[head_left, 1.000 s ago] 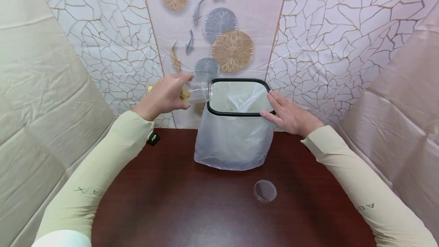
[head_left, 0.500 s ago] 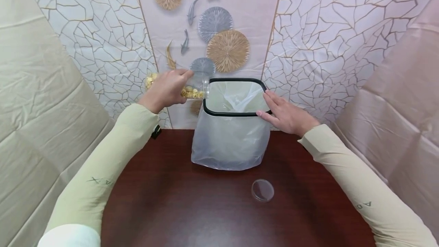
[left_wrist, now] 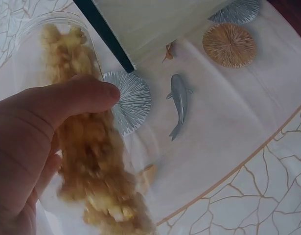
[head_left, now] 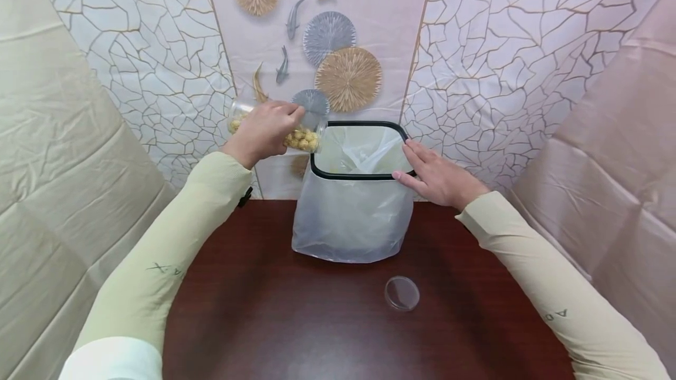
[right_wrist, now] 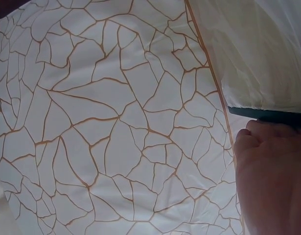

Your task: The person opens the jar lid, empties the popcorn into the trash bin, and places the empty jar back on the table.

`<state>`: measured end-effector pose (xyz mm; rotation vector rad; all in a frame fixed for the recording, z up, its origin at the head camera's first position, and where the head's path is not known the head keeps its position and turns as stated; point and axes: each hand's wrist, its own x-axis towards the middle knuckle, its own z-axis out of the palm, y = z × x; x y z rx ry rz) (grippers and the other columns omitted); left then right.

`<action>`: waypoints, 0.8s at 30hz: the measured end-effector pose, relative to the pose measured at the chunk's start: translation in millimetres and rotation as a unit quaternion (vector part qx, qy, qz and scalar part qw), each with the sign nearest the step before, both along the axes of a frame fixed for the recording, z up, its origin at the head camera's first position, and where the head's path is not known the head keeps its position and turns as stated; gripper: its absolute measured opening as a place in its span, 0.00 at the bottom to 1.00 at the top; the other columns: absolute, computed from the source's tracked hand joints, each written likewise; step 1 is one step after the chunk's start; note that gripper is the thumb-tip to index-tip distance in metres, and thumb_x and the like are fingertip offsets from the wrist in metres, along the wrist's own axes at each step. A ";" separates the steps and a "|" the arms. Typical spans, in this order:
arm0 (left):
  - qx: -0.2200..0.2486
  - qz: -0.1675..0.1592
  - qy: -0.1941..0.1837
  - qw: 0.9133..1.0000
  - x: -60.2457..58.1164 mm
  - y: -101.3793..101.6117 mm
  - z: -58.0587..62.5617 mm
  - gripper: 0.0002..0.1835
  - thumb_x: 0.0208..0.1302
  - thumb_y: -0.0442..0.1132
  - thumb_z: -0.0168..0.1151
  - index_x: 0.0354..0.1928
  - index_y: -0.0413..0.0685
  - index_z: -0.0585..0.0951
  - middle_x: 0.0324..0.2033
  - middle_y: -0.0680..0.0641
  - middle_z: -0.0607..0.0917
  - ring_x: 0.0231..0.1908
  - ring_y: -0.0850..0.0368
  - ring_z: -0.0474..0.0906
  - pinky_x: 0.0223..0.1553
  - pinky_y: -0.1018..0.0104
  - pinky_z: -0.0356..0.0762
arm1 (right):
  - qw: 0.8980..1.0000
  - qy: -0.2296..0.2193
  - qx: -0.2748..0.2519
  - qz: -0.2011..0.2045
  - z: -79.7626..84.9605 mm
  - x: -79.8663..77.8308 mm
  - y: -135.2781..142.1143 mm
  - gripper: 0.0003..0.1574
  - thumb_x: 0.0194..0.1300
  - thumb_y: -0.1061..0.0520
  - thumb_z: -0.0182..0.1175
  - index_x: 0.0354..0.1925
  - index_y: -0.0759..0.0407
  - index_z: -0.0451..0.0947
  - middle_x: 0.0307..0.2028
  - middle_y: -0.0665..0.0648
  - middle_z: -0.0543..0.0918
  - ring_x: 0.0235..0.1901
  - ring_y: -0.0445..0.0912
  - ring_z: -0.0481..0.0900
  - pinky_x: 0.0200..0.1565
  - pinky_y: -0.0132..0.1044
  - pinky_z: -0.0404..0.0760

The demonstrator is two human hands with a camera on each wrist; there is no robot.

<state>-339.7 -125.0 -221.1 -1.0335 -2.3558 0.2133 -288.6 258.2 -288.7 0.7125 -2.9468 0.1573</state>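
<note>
My left hand (head_left: 266,131) grips a clear jar (head_left: 322,116) partly filled with yellow popcorn (head_left: 303,139). The jar tilts with its mouth lower, at the left rim of a bin (head_left: 364,176). Popcorn lies along the jar's lower side up to the mouth; in the left wrist view, the thumb (left_wrist: 86,95) crosses the jar in front of it. A translucent plastic bag (head_left: 351,221) lines the bin and hangs over its outside, under a dark rim ring. With fingers extended, my right hand (head_left: 440,175) rests against the right end of the rim, thumb at the front.
A round clear lid (head_left: 402,294) lies on the dark reddish-brown table (head_left: 296,321) in front of the bin. Behind stands a patterned cloth backdrop (head_left: 475,63) with fish and discs. Beige cloth (head_left: 58,133) hangs along both sides.
My left hand has tipped the jar further, its base rising and its mouth dropping. Popcorn has slid toward the mouth. My right hand stays at the rim; the whole view shifts slightly left.
</note>
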 end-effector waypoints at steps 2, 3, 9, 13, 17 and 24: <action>-0.010 0.001 0.002 1.000 -0.1 2.3 1.1 0.30 0.45 0.26 0.79 0.52 0.36 0.77 0.46 0.37 0.87 0.51 0.36 0.85 0.60 0.44 0.81 | 1.000 0.002 0.000 0.001 -0.1 -0.1 -0.2 0.53 0.83 0.31 0.41 0.84 0.67 0.45 0.84 0.69 0.48 0.84 0.63 0.46 0.82 0.61 0.51; -0.016 0.001 0.003 1.000 0.0 3.8 1.8 0.31 0.47 0.28 0.80 0.54 0.35 0.77 0.48 0.36 0.87 0.53 0.36 0.85 0.62 0.45 0.81 | 1.000 0.002 0.000 0.002 -0.2 -0.1 -0.2 0.53 0.83 0.31 0.41 0.84 0.67 0.45 0.84 0.69 0.48 0.84 0.63 0.47 0.82 0.61 0.51; -0.045 -0.009 0.020 0.999 1.3 14.4 5.4 0.30 0.49 0.27 0.79 0.57 0.33 0.79 0.52 0.35 0.87 0.55 0.36 0.85 0.66 0.46 0.79 | 1.000 0.004 0.001 0.000 -0.9 0.3 0.3 0.53 0.83 0.31 0.40 0.83 0.67 0.45 0.84 0.69 0.48 0.84 0.64 0.47 0.81 0.61 0.52; -0.074 -0.019 0.055 0.996 1.6 19.9 6.3 0.26 0.50 0.21 0.73 0.55 0.34 0.81 0.50 0.36 0.88 0.54 0.38 0.86 0.67 0.48 0.79 | 1.000 0.006 0.000 0.000 -1.9 0.4 0.5 0.53 0.83 0.31 0.40 0.83 0.67 0.46 0.84 0.69 0.48 0.84 0.64 0.47 0.81 0.62 0.52; -0.097 -0.036 0.098 0.990 1.8 24.9 7.4 0.18 0.58 0.18 0.63 0.50 0.36 0.82 0.48 0.39 0.89 0.53 0.40 0.87 0.64 0.51 0.80 | 1.000 0.005 0.002 -0.001 -2.6 0.3 0.5 0.53 0.83 0.31 0.40 0.83 0.67 0.46 0.84 0.69 0.47 0.84 0.64 0.47 0.81 0.62 0.52; -0.136 -0.063 0.141 0.979 1.8 31.8 11.5 0.13 0.68 0.20 0.57 0.50 0.35 0.83 0.49 0.39 0.90 0.52 0.42 0.87 0.62 0.52 0.81 | 1.000 0.003 0.000 -0.002 -2.0 0.0 0.6 0.53 0.83 0.31 0.40 0.84 0.67 0.45 0.84 0.69 0.47 0.84 0.64 0.47 0.82 0.61 0.52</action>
